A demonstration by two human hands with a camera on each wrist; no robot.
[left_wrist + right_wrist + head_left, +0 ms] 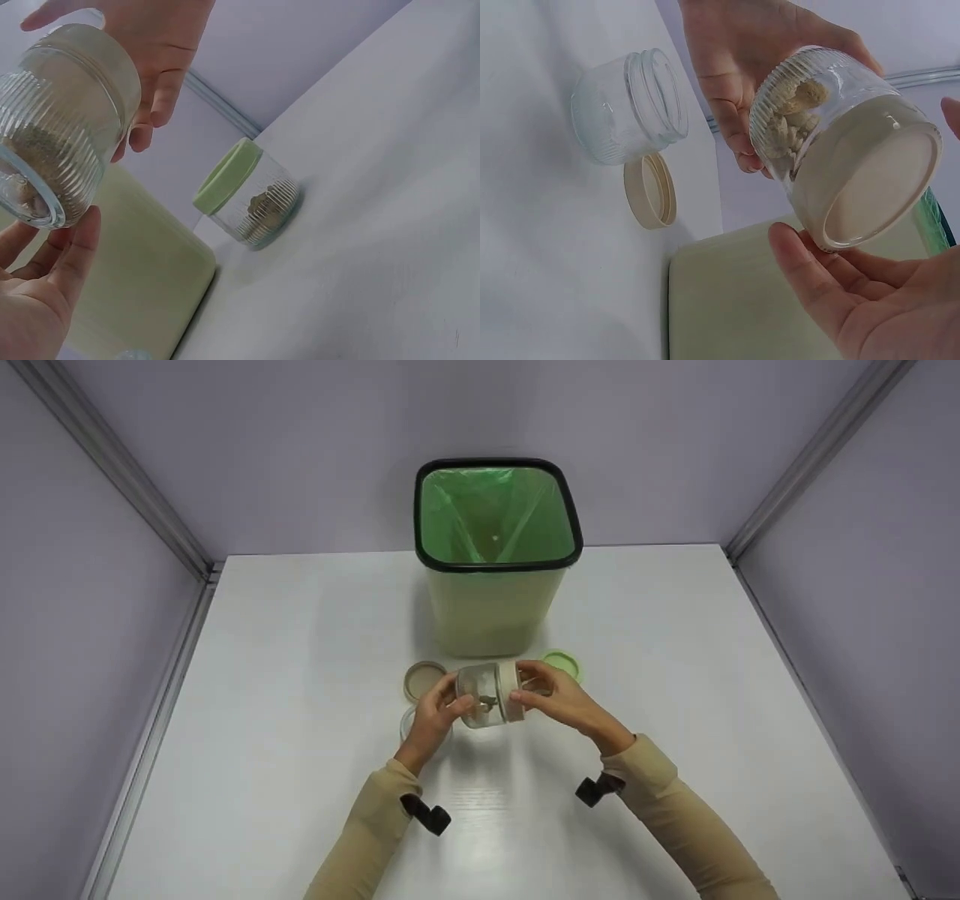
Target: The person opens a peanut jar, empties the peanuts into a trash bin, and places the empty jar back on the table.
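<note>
Both hands hold a ribbed glass jar sideways above the table, in front of the bin. My left hand grips its glass body, and pale crumbly contents lie inside. My right hand grips the jar's cream lid, thumb against its rim. An open, empty glass jar lies on the table below the left hand, with a loose beige lid beside it. A third jar with a green lid sits by the right hand.
A pale green bin with a black rim and a green bag stands open just behind the jars. The white table is walled by grey panels at the left, right and back.
</note>
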